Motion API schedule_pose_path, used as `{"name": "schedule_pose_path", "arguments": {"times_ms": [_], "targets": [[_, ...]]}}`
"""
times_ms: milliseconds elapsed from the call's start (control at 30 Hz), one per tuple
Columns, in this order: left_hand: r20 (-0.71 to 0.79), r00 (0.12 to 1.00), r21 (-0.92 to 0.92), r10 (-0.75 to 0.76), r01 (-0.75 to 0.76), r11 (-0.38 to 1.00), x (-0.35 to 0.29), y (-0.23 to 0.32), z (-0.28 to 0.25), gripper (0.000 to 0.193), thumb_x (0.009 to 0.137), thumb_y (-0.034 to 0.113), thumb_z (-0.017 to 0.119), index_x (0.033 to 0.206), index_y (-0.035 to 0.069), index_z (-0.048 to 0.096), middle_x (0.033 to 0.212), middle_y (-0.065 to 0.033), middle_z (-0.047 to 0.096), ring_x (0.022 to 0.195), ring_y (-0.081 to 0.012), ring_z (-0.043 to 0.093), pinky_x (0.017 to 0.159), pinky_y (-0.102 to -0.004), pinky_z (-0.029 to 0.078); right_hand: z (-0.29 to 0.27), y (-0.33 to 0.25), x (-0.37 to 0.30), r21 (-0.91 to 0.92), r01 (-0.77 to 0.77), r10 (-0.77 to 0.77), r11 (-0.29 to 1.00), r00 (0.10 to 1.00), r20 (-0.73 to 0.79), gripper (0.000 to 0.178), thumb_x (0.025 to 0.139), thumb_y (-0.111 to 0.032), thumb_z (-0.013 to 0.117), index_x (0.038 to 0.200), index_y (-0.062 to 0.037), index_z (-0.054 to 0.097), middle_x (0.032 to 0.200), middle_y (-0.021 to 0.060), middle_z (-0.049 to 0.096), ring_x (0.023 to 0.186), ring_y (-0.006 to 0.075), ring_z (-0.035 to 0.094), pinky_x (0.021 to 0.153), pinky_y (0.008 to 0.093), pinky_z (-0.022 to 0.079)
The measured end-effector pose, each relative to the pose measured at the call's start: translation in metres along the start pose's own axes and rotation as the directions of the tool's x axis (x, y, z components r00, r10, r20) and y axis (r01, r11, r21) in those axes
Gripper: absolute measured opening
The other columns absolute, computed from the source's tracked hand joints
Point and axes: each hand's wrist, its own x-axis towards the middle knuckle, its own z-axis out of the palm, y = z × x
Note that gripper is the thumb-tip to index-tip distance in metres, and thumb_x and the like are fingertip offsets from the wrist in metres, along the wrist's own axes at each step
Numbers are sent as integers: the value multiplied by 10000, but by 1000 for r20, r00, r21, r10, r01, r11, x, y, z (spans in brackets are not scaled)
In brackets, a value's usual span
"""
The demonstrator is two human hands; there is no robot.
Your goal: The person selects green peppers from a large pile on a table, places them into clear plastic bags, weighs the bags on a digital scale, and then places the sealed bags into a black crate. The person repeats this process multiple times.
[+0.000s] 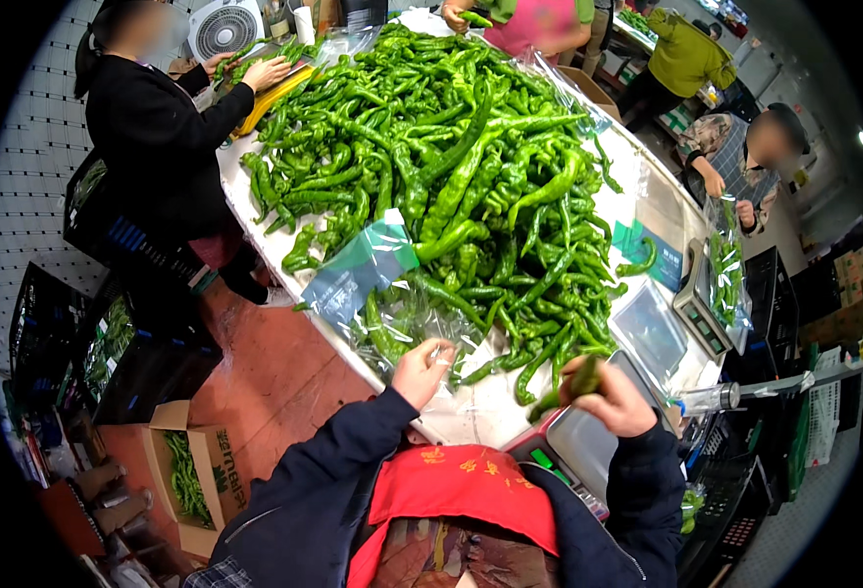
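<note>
A large heap of long green peppers (431, 186) covers most of the white table (451, 429). Near its front left lies a clear plastic bag (365, 269) with a printed green and blue-grey band, and a few peppers show through the film. My left hand (421, 374) is closed in a pinch on the near edge of this bag. Held in the closed fingers of my right hand (616, 400) is a green pepper (584, 376), above the table's near edge. A scale (578, 446) with a flat tray sits just under that hand, partly hidden by my arm.
At the right edge are another scale (703, 309) and a shallow clear tray (650, 323). A person in black (157, 127) handles peppers at left; others work at the far side and right. Black crates (157, 358) and a cardboard box of peppers (191, 475) stand at left.
</note>
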Motion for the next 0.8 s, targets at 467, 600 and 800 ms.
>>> {"name": "schedule_pose_path", "arguments": {"times_ms": [467, 600, 800], "targets": [[-7, 844, 479, 537, -468, 742, -39, 64, 21, 259, 894, 149, 677, 1139, 81, 633, 658, -142, 638, 572, -299, 658, 506, -372, 494, 76, 60, 78, 399, -383, 257, 833, 907, 334, 575, 991, -186, 542, 1509, -95, 309, 708, 25, 577, 544, 130, 580, 473, 279, 483], [92, 864, 484, 496, -474, 736, -48, 67, 25, 267, 898, 138, 671, 1158, 86, 645, 784, -166, 685, 699, -330, 694, 574, -377, 536, 75, 88, 135, 626, -296, 48, 722, 923, 381, 606, 951, -237, 643, 1460, -40, 381, 1025, 62, 643, 907, 144, 633, 751, 278, 529], [-104, 912, 281, 397, -356, 891, -53, 47, 16, 260, 914, 77, 633, 1173, 57, 643, 969, -173, 702, 759, -308, 716, 613, -330, 542, 161, 170, 110, 988, -74, 143, 132, 988, 55, 443, 1005, -251, 534, 1400, -75, 437, 1268, 77, 576, 1156, 222, 576, 951, 366, 503]]}}
